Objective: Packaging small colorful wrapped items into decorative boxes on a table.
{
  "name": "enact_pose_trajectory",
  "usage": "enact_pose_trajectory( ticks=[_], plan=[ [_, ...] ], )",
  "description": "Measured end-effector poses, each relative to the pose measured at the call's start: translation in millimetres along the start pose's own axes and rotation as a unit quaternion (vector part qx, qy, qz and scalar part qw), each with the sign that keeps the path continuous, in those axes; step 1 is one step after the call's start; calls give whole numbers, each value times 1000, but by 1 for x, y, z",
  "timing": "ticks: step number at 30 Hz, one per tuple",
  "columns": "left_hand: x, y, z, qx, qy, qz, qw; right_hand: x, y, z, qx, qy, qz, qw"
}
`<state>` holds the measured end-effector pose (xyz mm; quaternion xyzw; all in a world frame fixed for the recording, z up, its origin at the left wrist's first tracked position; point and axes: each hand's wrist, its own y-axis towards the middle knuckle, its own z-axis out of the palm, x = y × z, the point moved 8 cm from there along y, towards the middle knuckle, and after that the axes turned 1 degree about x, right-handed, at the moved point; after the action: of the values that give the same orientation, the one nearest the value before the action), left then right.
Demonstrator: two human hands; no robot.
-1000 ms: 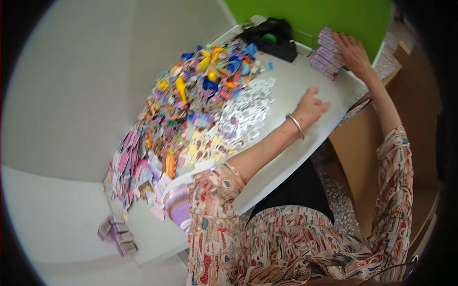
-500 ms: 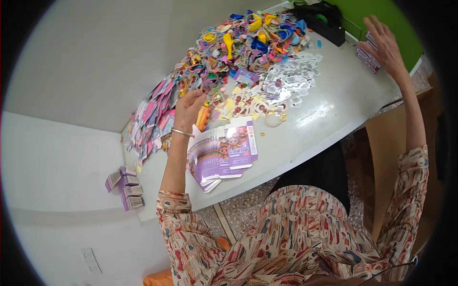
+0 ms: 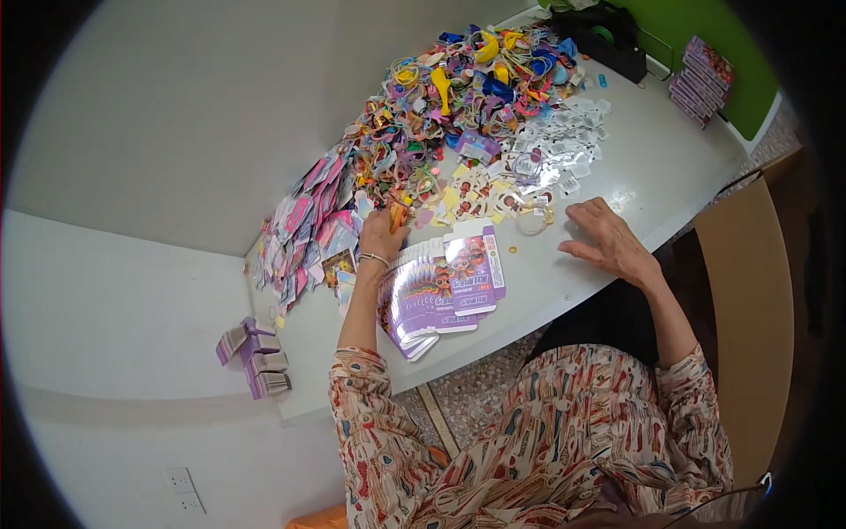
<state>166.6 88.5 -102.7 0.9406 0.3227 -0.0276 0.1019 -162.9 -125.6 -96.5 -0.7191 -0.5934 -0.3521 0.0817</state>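
My left hand (image 3: 383,236) reaches down at the left edge of a fanned stack of flat purple printed cartons (image 3: 419,295). An orange elongated item (image 3: 398,214) shows beside its fingertips; whether they grip it is hidden. Over the table's right part, my right hand (image 3: 612,242) is open, thumb apart from the fingers, holding nothing. Just beyond the cartons lie small yellow and white printed stickers (image 3: 471,192) and a clear ring-like piece (image 3: 531,222). Far right stands a stack of filled purple boxes (image 3: 702,84).
Mixed colourful small toys and bands (image 3: 441,106) are heaped along the wall. Pink packets (image 3: 304,207) lie at the left, clear-and-white packets (image 3: 564,132) at the back right. Purple boxes (image 3: 256,357) stand by the left edge. A black tape dispenser (image 3: 604,40) and a cardboard box (image 3: 740,291) are at the right.
My right hand has left the stack of filled boxes and come back over the table, nearer the cartons. My left hand has lowered toward the carton stack and the orange item.
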Motion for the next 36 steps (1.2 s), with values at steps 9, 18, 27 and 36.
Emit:
enact_pose_trajectory(
  ticks=[9,18,27,36],
  plan=[
    [-103,-24,-32,-80,-179,141,970,12,-12,12,-56,57,0,997],
    [-151,-36,11,112,-30,261,958,42,-20,53,-24,33,-65,997],
    [-159,-8,-4,123,-381,92,912,53,2,63,-17,94,99,991],
    [-222,-23,-18,64,-419,84,902,28,2,33,-74,130,170,974]
  ],
)
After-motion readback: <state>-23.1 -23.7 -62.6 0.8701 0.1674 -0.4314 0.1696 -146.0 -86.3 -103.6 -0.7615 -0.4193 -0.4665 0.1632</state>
